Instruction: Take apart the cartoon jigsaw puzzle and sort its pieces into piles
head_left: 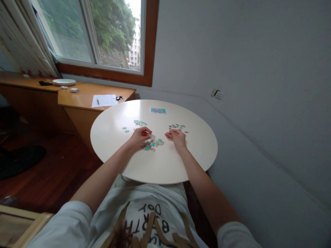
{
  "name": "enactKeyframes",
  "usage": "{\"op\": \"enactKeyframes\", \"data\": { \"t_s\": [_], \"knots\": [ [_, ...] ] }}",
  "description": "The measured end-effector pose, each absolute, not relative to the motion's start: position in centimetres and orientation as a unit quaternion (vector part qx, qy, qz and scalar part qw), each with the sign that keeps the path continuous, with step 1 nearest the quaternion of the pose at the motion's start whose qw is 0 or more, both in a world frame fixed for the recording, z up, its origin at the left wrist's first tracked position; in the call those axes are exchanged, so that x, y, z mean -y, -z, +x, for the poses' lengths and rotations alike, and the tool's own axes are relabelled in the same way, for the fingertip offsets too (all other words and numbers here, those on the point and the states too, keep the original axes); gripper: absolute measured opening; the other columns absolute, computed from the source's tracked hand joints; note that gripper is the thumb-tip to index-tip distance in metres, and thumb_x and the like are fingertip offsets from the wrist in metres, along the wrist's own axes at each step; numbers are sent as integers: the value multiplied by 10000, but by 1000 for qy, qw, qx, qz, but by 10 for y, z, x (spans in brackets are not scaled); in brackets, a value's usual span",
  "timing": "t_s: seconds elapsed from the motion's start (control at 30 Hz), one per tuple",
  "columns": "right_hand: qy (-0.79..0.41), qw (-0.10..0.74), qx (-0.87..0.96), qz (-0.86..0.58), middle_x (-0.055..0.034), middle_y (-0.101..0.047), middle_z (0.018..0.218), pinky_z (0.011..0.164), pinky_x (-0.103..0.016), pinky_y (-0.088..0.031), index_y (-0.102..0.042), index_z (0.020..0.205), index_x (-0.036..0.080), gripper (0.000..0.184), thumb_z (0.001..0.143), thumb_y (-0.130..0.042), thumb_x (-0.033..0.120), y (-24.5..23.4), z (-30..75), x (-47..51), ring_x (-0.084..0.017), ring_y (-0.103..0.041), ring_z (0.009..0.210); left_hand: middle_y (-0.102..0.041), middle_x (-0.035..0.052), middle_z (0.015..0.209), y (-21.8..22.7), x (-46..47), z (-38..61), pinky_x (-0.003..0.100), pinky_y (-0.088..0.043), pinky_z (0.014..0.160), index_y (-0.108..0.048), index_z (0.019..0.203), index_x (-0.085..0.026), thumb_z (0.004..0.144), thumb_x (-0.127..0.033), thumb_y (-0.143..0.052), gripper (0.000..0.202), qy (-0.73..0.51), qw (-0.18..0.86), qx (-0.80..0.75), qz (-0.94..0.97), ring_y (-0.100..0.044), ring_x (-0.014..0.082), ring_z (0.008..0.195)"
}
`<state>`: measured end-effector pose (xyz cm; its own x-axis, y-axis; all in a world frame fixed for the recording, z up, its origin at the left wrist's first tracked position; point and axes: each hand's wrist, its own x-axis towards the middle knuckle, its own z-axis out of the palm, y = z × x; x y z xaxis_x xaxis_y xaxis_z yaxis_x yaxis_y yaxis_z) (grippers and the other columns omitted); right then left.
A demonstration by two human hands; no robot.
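My left hand (141, 136) is closed in a pinch, with a small teal jigsaw piece (150, 135) at its fingertips. Just below it lies a loose pile of jigsaw pieces (152, 144), some teal, some pale or brownish. My right hand (177, 138) has its fingers drawn together, palm side turned toward the left; whatever they hold is too small to make out. Right behind that hand is another group of jigsaw pieces (177, 126), partly covered by it. A third cluster of mostly pale-green pieces (140, 122) sits beyond my left hand.
A round white table (196, 151) carries everything. Near its far edge lies a colourful picture card (158, 111). Two stray pieces (126, 130) rest toward the left. Beside the table, a wooden desk (82, 90) holds paper (104, 100), keys (119, 98) and a white plate (64, 82).
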<state>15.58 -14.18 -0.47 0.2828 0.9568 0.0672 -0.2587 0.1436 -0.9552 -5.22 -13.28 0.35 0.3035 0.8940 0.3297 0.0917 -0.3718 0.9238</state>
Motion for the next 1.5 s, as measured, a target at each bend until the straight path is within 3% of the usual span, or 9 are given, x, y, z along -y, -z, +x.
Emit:
{"op": "enactKeyframes", "data": {
  "t_s": [0.2, 0.43, 0.63, 0.97, 1.33, 1.5],
  "knots": [
    [-484, 657, 375, -440, 6, -682, 638, 611, -235, -586, -566, 764, 156, 87, 773, -653, 163, 3, 155, 144, -129, -692, 616, -607, 6, 688, -2, 131, -52, 273, -466, 628, -558, 687, -155, 563, -281, -713, 235, -469, 431, -359, 682, -579, 125, 645],
    [-489, 656, 376, -435, 7, -684, 630, 630, -232, -583, -563, 770, 154, 105, 751, -652, 102, 0, 153, 146, -125, -694, 627, -614, 10, 697, -2, 132, -53, 276, -466, 630, -558, 687, -155, 557, -289, -725, 250, -468, 435, -358, 680, -580, 125, 641],
    [-469, 655, 401, -435, 6, -686, 626, 622, -250, -582, -568, 788, 158, 265, 621, -773, 181, 4, 157, 144, -136, -686, 609, -636, 26, 747, -4, 134, -52, 272, -468, 637, -568, 693, -149, 558, -287, -730, 252, -468, 433, -363, 679, -583, 120, 643],
    [-401, 661, 442, -455, 65, -602, 518, 412, -184, -491, -534, 698, 170, 395, 468, -813, 328, 9, 157, 139, -113, -621, 462, -624, 16, 718, -5, 134, -52, 264, -460, 613, -562, 687, -151, 551, -281, -717, 244, -469, 433, -365, 679, -573, 114, 619],
    [-389, 635, 444, -499, 56, -576, 457, 341, -173, -426, -486, 646, 182, 480, 408, -832, 415, 7, 156, 141, -150, -628, 442, -610, 7, 692, -5, 134, -53, 279, -456, 636, -560, 695, -159, 555, -303, -717, 256, -465, 430, -363, 683, -568, 117, 623],
    [-404, 621, 428, -517, 38, -603, 468, 300, -132, -368, -484, 655, 172, 429, 487, -829, 365, 5, 155, 144, -150, -639, 443, -607, 9, 693, -5, 134, -53, 280, -454, 636, -556, 694, -159, 556, -308, -716, 259, -462, 434, -366, 682, -569, 123, 637]
  ]
}}
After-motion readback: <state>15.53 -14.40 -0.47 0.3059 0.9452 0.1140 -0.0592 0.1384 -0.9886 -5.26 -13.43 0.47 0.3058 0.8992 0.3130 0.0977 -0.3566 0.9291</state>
